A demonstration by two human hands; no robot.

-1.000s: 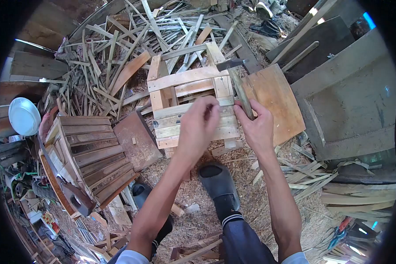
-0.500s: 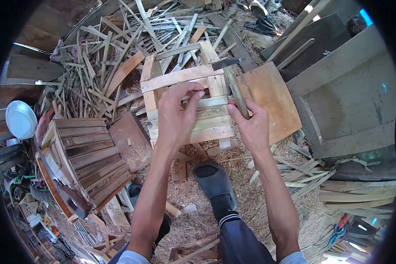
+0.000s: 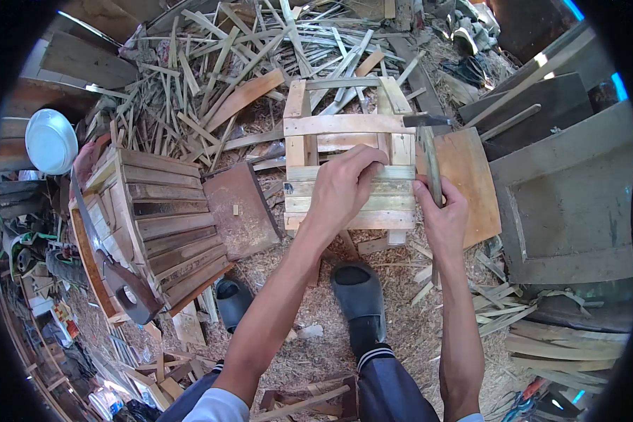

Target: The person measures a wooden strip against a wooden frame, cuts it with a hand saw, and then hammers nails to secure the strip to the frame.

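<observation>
A small slatted wooden frame (image 3: pixel 350 204) stands in front of me, pale slats across its top. Above its upper slats is my left hand (image 3: pixel 352 179), fingers curled and pinched together; what they hold, if anything, is too small to tell. My right hand (image 3: pixel 444 211), at the frame's right edge, is wrapped round the wooden handle of a hammer (image 3: pixel 430 158). The dark hammer head points up and away, beside the frame's upper right corner.
Scrap strips (image 3: pixel 211 91) are heaped behind the frame. A slatted crate (image 3: pixel 176 225) with a saw (image 3: pixel 126 288) stands left, beside a brown board (image 3: pixel 240 211). A plywood panel (image 3: pixel 475 190) and a grey panel (image 3: pixel 577 197) are at the right. Wood shavings cover the floor.
The view has shifted, so the frame appears further right. The hammer now stands more upright, with more of its handle showing below my right hand. My left hand stays over the slats, fingers still curled.
</observation>
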